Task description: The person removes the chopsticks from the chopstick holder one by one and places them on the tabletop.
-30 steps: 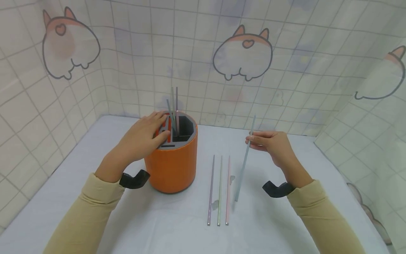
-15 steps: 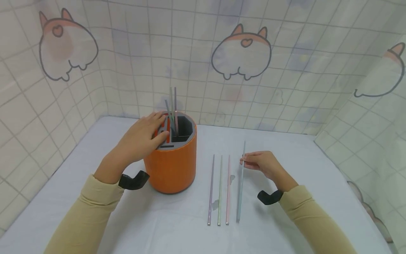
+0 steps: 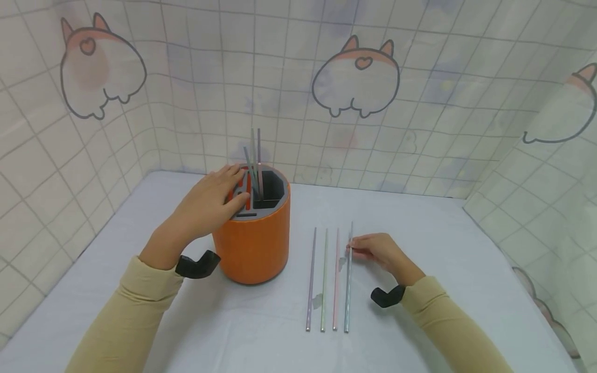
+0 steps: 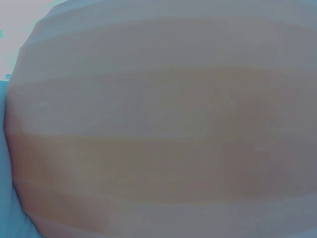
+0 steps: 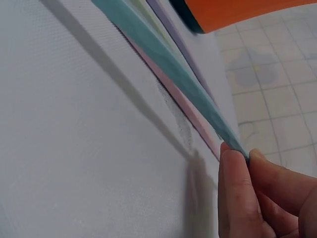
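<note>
The right hand (image 3: 380,253) pinches the blue-grey stick (image 3: 347,280) near its far end, thumb and fingertips (image 5: 237,191) closed on it, while the rest of the stick lies on the desk (image 3: 438,243) toward the near edge. It sits just beside the pink stick (image 3: 336,282), then the green stick (image 3: 324,282) and the purple stick (image 3: 310,282), all four in a parallel row. The stick looks thin, light, stiff and smooth, so it would likely slip or roll; a pinch near one end, as here, seems apt.

The left hand (image 3: 207,204) rests on the rim of the orange holder (image 3: 254,246), fingers laid flat over its grey insert. From one slot of the holder three more sticks (image 3: 254,155) stand up; another slot looks empty.
</note>
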Demonstrator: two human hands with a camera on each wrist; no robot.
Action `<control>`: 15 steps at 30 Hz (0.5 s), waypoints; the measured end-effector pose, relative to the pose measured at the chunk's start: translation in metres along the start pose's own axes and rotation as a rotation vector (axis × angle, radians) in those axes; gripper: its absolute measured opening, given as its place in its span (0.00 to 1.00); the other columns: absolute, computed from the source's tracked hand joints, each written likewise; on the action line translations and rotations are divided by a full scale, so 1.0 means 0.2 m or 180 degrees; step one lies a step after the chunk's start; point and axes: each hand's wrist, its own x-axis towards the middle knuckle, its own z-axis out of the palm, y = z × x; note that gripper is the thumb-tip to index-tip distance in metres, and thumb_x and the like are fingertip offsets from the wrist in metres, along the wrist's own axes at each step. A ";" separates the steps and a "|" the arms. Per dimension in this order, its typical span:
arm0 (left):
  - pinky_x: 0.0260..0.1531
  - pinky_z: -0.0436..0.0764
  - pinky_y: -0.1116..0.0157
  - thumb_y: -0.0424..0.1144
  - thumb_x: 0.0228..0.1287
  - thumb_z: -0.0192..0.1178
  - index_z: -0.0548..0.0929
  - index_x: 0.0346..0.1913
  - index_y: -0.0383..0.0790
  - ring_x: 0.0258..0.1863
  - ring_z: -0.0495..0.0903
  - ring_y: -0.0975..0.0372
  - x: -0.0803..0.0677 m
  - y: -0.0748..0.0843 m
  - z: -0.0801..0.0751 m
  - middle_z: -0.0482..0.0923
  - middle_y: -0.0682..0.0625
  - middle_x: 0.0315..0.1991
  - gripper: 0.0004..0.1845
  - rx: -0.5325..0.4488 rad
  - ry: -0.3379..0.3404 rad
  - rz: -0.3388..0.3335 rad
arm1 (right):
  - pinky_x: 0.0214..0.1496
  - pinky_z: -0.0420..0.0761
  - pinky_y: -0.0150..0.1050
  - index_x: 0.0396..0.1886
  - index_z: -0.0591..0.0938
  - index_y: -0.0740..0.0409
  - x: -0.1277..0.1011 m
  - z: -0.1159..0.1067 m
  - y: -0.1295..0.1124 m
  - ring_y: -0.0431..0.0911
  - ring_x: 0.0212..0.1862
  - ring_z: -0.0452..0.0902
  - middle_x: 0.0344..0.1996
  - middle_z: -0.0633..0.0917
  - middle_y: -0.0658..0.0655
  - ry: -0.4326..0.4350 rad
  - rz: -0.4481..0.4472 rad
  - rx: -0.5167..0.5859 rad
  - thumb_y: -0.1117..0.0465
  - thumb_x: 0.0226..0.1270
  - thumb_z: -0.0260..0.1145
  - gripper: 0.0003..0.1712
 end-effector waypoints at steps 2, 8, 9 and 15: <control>0.79 0.46 0.45 0.51 0.78 0.45 0.55 0.78 0.35 0.80 0.45 0.45 0.00 0.00 0.00 0.50 0.39 0.80 0.34 0.0001 -0.0001 -0.0003 | 0.38 0.86 0.26 0.59 0.76 0.78 0.00 0.01 0.01 0.35 0.33 0.86 0.32 0.90 0.50 0.0038 0.0033 -0.0038 0.67 0.67 0.67 0.25; 0.80 0.45 0.45 0.51 0.78 0.44 0.54 0.78 0.35 0.80 0.45 0.45 0.00 0.00 0.00 0.49 0.39 0.80 0.35 -0.0013 0.0001 0.0004 | 0.35 0.85 0.25 0.56 0.79 0.77 0.02 0.03 0.03 0.35 0.29 0.85 0.29 0.89 0.49 0.0158 0.0047 -0.0275 0.65 0.66 0.68 0.23; 0.80 0.45 0.45 0.51 0.78 0.44 0.54 0.78 0.36 0.80 0.45 0.45 0.00 0.00 0.00 0.49 0.39 0.80 0.35 -0.0014 -0.0003 0.0004 | 0.34 0.85 0.25 0.55 0.79 0.77 0.02 0.03 0.03 0.34 0.28 0.85 0.28 0.89 0.49 0.0181 0.0045 -0.0323 0.66 0.66 0.68 0.22; 0.80 0.45 0.45 0.52 0.78 0.44 0.54 0.78 0.36 0.80 0.45 0.45 0.00 0.00 0.00 0.49 0.39 0.80 0.35 -0.0005 -0.0010 0.0002 | 0.26 0.83 0.27 0.42 0.85 0.75 0.03 0.04 0.01 0.36 0.19 0.82 0.16 0.86 0.49 0.0464 -0.0027 -0.0837 0.65 0.62 0.72 0.15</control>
